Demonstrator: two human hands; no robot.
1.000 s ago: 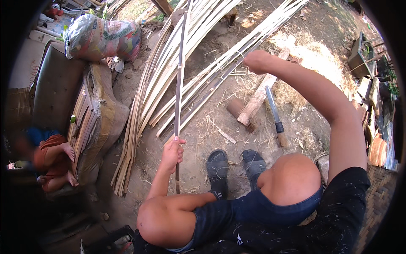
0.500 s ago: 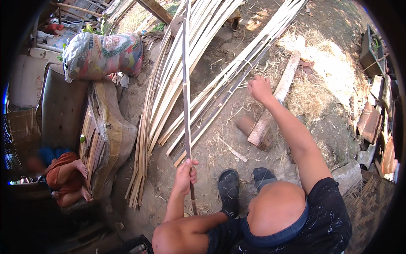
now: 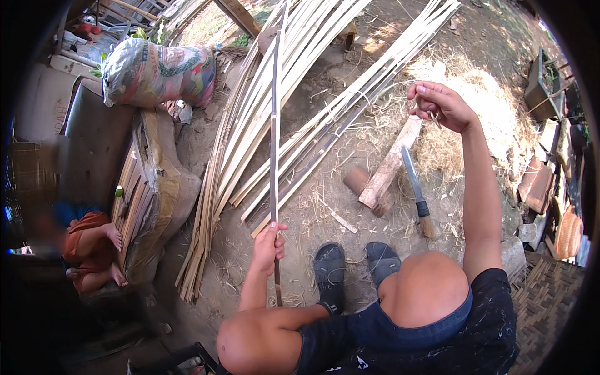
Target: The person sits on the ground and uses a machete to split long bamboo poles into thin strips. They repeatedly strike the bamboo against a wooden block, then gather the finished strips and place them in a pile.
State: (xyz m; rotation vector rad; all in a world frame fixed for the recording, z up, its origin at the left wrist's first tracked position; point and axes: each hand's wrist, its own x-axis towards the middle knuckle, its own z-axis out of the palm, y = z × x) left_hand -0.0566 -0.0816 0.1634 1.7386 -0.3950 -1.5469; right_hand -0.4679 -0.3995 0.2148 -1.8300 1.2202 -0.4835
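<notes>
My left hand [image 3: 267, 249] is closed round the lower part of a long dark-skinned bamboo strip [image 3: 274, 144], which stands nearly lengthwise in front of me and runs far ahead. My right hand [image 3: 442, 106] is raised over the far end of a wooden block, fingers curled together, with a thin pale bamboo shaving [image 3: 435, 117] showing at them. Below that hand a knife [image 3: 414, 175] with a dark-bound handle lies on the ground beside the wooden block [image 3: 392, 164]. The block's near end rests on a short round log [image 3: 357, 179].
Many split bamboo strips [image 3: 250, 137] lie fanned out ahead, with another bundle [image 3: 375, 75] to their right. Shavings [image 3: 456, 147] litter the ground at right. A stuffed sack [image 3: 159, 72] sits far left, and a person's bare legs [image 3: 100, 237] show at left.
My right hand has lifted and moved right and away from the bamboo bundle. The knife, hidden behind my forearm before, now shows. My left hand keeps its hold on the strip.
</notes>
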